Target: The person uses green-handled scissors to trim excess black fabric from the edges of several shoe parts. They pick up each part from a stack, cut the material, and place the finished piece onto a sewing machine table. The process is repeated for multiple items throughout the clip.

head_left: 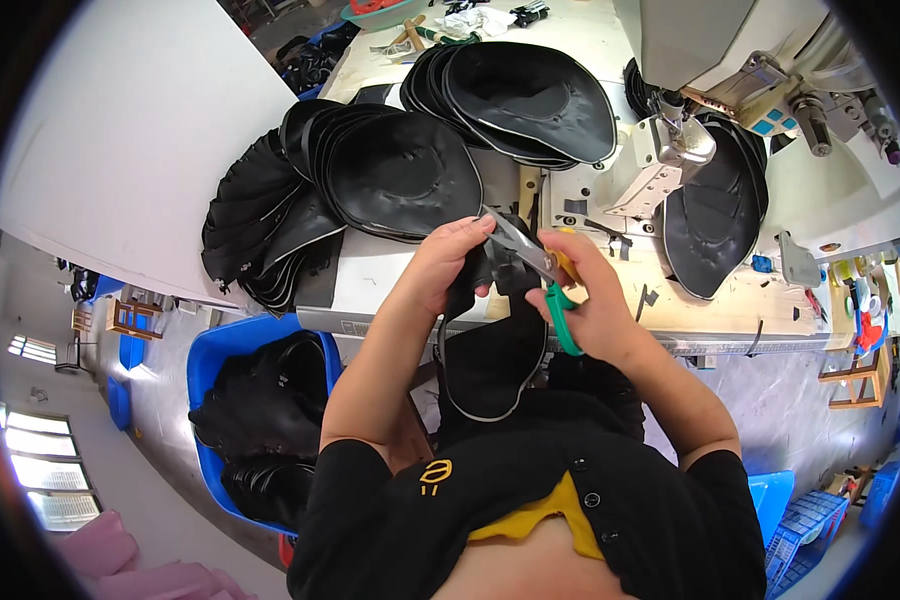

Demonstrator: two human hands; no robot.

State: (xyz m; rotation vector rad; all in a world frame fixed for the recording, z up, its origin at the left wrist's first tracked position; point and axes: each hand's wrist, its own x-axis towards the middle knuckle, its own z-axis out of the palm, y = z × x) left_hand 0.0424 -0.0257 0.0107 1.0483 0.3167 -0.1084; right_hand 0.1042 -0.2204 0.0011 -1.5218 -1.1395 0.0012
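Observation:
My left hand [444, 265] pinches the upper end of a black leather-like piece [492, 362] with a pale edge, which hangs down in front of my body. In my right hand [598, 300] is a pair of scissors [530, 254] with one green and one yellow handle. Their blades are apart and point up to the left, close to my left thumb and the top of the piece. Just beyond my hands lies a stack of black rounded panels [400, 172]. Whether the blades touch the material, I cannot tell.
More black panels [530, 95] are stacked farther back, beside a fanned pile [255, 205] at the left. A sewing machine [665, 165] stands at the right, with another black panel [712, 215] by it. Below the table's left end sits a blue tub [199, 365] of black pieces.

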